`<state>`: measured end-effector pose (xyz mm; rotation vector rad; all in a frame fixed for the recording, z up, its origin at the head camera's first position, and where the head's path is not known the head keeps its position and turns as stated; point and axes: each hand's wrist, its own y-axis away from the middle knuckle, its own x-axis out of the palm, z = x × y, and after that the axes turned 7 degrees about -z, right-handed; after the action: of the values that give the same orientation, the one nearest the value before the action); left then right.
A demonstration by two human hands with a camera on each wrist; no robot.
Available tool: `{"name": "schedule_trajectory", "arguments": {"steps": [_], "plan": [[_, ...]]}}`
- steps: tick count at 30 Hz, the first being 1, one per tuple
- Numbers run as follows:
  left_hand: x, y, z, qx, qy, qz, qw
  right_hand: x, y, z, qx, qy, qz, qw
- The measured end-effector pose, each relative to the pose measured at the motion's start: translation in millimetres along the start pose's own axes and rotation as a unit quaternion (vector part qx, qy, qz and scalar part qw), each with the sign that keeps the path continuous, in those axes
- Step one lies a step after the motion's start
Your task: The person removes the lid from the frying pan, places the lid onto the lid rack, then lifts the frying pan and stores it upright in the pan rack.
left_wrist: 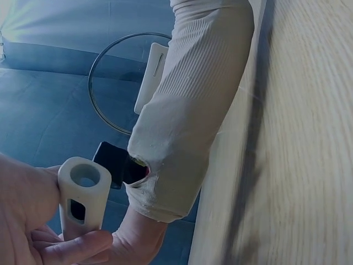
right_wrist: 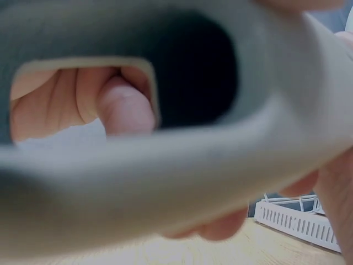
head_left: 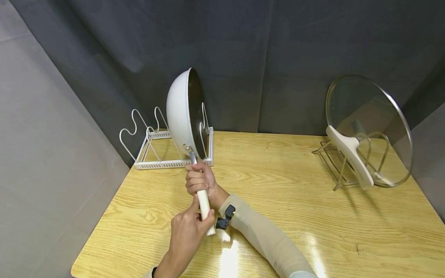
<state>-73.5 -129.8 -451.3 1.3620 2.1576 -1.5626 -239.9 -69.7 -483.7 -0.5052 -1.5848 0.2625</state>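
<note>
A deep pan [head_left: 179,112], white outside and dark inside, stands on its side and overlaps the right part of a white wire rack [head_left: 161,166]. My right hand [head_left: 199,179] grips its cream handle close to the metal joint, fingers wrapped around it. Lower down, my left hand [head_left: 187,229] pinches the handle's end between thumb and fingers. In the left wrist view the handle end [left_wrist: 85,193] shows a round opening and a side slot. The same handle [right_wrist: 220,165] fills most of the right wrist view, with fingers seen through its slot.
On the right of the wooden table [head_left: 271,170], a large glass lid [head_left: 368,100] with a cream grip [head_left: 351,154] leans in a metal wire stand [head_left: 337,181]. White loops [head_left: 128,131] rise from the rack's left side. Dark curtain [head_left: 243,58] hangs behind.
</note>
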Motion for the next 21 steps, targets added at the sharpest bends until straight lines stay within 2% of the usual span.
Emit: {"name": "schedule_trajectory", "arguments": {"steps": [6,21], "plan": [[2.9,3.0,1.7,0.011,-0.008,-0.012,0.9998,-3.2,2.0,0.3,0.003,0.009,0.004,1.000],[6.9,4.9,4.2,0.010,-0.011,-0.011,0.9998,-7.2,3.5,1.2,-0.003,0.005,0.001,1.000]]}}
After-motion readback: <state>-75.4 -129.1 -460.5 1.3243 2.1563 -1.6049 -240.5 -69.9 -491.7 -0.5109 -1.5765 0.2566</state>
